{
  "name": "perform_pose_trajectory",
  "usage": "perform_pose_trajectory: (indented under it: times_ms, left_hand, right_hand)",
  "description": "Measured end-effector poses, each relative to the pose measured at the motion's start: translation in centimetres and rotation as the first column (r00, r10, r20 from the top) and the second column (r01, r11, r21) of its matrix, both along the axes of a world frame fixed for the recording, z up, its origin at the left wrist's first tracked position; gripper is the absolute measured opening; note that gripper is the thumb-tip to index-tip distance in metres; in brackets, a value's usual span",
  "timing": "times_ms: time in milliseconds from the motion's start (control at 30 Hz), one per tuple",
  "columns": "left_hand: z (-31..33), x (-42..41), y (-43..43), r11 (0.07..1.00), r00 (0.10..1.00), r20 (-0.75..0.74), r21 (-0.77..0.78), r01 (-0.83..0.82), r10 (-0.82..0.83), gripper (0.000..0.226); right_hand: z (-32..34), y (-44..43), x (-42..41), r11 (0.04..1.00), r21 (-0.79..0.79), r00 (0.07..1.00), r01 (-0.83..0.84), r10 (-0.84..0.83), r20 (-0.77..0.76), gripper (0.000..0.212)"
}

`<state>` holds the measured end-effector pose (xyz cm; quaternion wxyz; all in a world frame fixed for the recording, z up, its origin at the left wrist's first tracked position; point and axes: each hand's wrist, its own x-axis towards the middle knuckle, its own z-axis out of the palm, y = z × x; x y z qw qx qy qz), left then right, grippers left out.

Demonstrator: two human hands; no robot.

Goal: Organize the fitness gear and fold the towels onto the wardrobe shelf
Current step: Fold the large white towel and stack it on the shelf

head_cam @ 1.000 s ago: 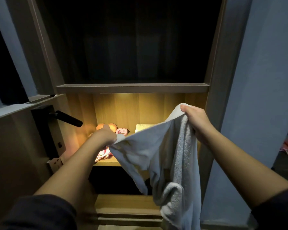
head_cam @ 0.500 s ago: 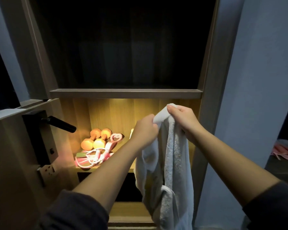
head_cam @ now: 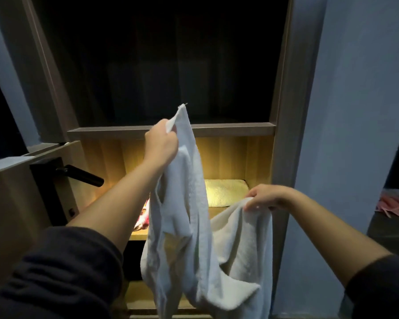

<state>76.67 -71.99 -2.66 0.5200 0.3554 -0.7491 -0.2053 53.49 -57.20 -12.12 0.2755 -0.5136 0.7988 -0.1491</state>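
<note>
There is only the head view to go on, looking down the person's arms into the open wardrobe.

The left hand (head_cam: 161,143) is raised in front of the upper shelf board (head_cam: 228,130), fist closed round one corner of the white towel (head_cam: 194,238), with the tip of that corner poking up above the knuckles. The right hand (head_cam: 265,199) is lower and out to the right, its fingers curled down and pinching another edge of the same towel. Between the two hands the cloth sags in a loose, twisted loop. It hangs in the air in front of the wardrobe and does not touch any shelf.

Behind it, on the lit shelf (head_cam: 219,211), a folded yellow towel (head_cam: 224,192) already lies at the right. Something pink and white (head_cam: 143,217) shows at the left, mostly hidden by the left forearm, and I cannot tell what it is. A black door handle (head_cam: 83,176) sticks out at the left, and a pink cloth (head_cam: 394,206) lies off to the far right.

To my eye the towel-folding step is under way, with the towel held by two points but not yet squared up. Next the hands need to come level and pull apart so the top edge goes taut and the twist drops out. Then the towel can be folded and laid by the yellow one.
</note>
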Motion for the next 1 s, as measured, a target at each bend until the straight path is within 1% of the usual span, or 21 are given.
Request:
perform_pose_trajectory:
  times_ms: [67, 100, 133, 167, 233, 267, 333, 367, 433, 467, 500, 533, 600, 667, 733, 833, 933, 967, 1000]
  left_hand:
    - [1.1, 0.0, 0.0, 1.0, 1.0, -0.003, -0.012, -0.001, 0.001, 0.019]
    - [1.6, -0.1, 0.0, 1.0, 1.0, -0.009, -0.018, 0.012, -0.012, 0.019]
    - [2.1, -0.2, 0.0, 0.999, 0.999, -0.015, -0.016, 0.033, -0.033, 0.02]
    - [2.4, -0.4, 0.1, 0.998, 0.998, -0.01, -0.005, 0.056, -0.056, 0.019]
    - [2.6, -0.7, 0.3, 0.996, 0.996, 0.007, 0.011, 0.088, -0.088, 0.018]
    - [2.7, -0.8, 0.3, 0.995, 0.996, -0.005, 0.019, 0.094, -0.094, 0.018]
    - [3.2, -0.8, 0.1, 0.994, 0.992, -0.088, 0.05, 0.099, -0.094, 0.019]
    - [3.6, -0.8, 0.0, 0.993, 0.987, -0.132, 0.063, 0.096, -0.087, 0.02]
    - [4.2, -1.0, 0.1, 0.994, 0.985, -0.155, 0.065, 0.083, -0.072, 0.021]
    - [4.4, -1.2, 0.4, 0.995, 0.988, -0.139, 0.057, 0.082, -0.074, 0.02]
    - [4.4, -1.4, 0.6, 0.995, 0.99, -0.117, 0.047, 0.089, -0.083, 0.019]
    - [4.3, -1.6, 0.9, 0.995, 0.991, -0.098, 0.038, 0.097, -0.093, 0.018]
    - [4.0, -1.6, 1.1, 0.994, 0.991, -0.089, 0.033, 0.104, -0.101, 0.016]
    - [3.9, -1.0, 1.1, 0.995, 0.989, -0.127, 0.042, 0.085, -0.079, 0.015]
    - [4.1, -0.2, 0.9, 0.998, 0.983, -0.18, 0.038, 0.047, -0.04, 0.018]
    - [4.8, 1.2, 0.6, 0.999, 0.971, -0.237, -0.025, -0.021, 0.015, 0.02]
    - [5.7, 1.7, 0.6, 0.996, 0.959, -0.279, -0.057, -0.062, 0.044, 0.02]
    - [5.8, 1.8, 0.7, 0.997, 0.964, -0.264, -0.057, -0.055, 0.039, 0.02]
    - [5.8, 1.8, 0.6, 0.997, 0.976, -0.217, -0.059, -0.052, 0.038, 0.018]
  right_hand:
    - [-0.9, -0.2, 0.4, 0.996, 0.079, 0.999, -0.052, 0.052, -0.007, 0.018]
    - [-1.3, -0.4, 0.7, 0.994, 0.085, 0.998, -0.068, 0.069, -0.009, 0.018]
    - [-1.5, -0.6, 1.0, 0.995, 0.056, 0.997, -0.078, 0.079, -0.007, 0.021]
    - [-1.6, -0.9, 1.3, 0.997, -0.007, 0.997, -0.08, 0.08, 0.009, 0.025]
    - [-1.5, -1.3, 2.1, 0.98, -0.173, 0.992, -0.099, 0.111, 0.06, 0.032]
    - [-1.3, -1.5, 2.6, 0.963, -0.232, 0.985, -0.14, 0.158, 0.064, 0.033]
    - [-1.1, -1.8, 3.8, 0.937, -0.272, 0.969, -0.221, 0.242, 0.045, 0.025]
    - [-1.1, -1.7, 4.6, 0.935, -0.263, 0.963, -0.237, 0.262, 0.061, 0.032]
    - [-1.4, -1.3, 5.7, 0.947, -0.234, 0.96, -0.219, 0.253, 0.123, 0.061]
    - [-1.7, -1.3, 6.0, 0.949, -0.232, 0.958, -0.215, 0.25, 0.137, 0.063]
    - [-2.1, -1.4, 6.3, 0.945, -0.252, 0.957, -0.208, 0.25, 0.147, 0.056]
    - [-2.5, -1.7, 6.6, 0.94, -0.283, 0.962, -0.189, 0.236, 0.139, 0.045]
    - [-2.9, -2.5, 7.0, 0.923, -0.364, 0.983, -0.126, 0.166, 0.08, 0.03]
    - [-2.9, -2.8, 6.8, 0.907, -0.415, 0.992, -0.07, 0.109, 0.07, 0.026]
    - [-2.3, -2.4, 6.2, 0.886, -0.463, 0.994, -0.008, 0.057, 0.093, 0.029]
    - [-0.5, -2.0, 5.7, 0.812, -0.572, 0.989, 0.111, -0.036, 0.141, 0.024]
    - [2.0, -2.2, 5.9, 0.662, -0.713, 0.963, 0.231, -0.049, 0.266, 0.027]
    - [3.1, -2.2, 6.0, 0.607, -0.751, 0.955, 0.26, -0.045, 0.294, 0.027]
    - [4.1, -2.2, 6.0, 0.556, -0.785, 0.953, 0.273, -0.044, 0.3, 0.027]
